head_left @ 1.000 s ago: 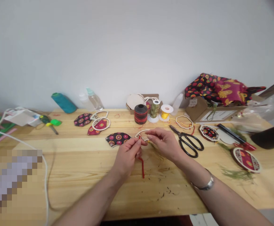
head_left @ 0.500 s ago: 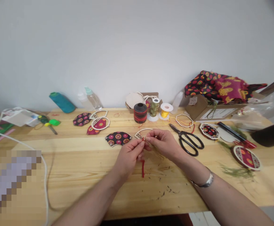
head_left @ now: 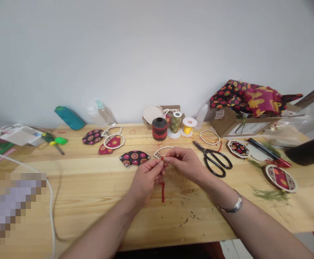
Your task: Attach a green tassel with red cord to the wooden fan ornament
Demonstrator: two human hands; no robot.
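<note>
My left hand (head_left: 147, 177) pinches a red cord (head_left: 162, 192), whose loose end hangs below the fingers over the wooden table. Close against it, my right hand (head_left: 185, 163) has thumb and forefinger pressed together at the same small spot; what lies between them is too small to make out. Just behind the fingertips is a fan-shaped wooden frame (head_left: 157, 154), partly hidden by my hands. A dark patterned fan-shaped piece (head_left: 134, 158) lies left of it. Black scissors (head_left: 214, 158) rest to the right of my right hand.
Spools of red-black (head_left: 159, 129), green (head_left: 176, 124) and yellow thread (head_left: 189, 126) stand behind. At the right are a box with cloth (head_left: 243, 127), a round ornament (head_left: 280, 178) and a dark cylinder (head_left: 308, 151). A white cable (head_left: 50, 194) crosses the left side.
The view has shifted slightly, so the objects sit a little further left. Both hands remain together at the cord, with only small finger movement.
</note>
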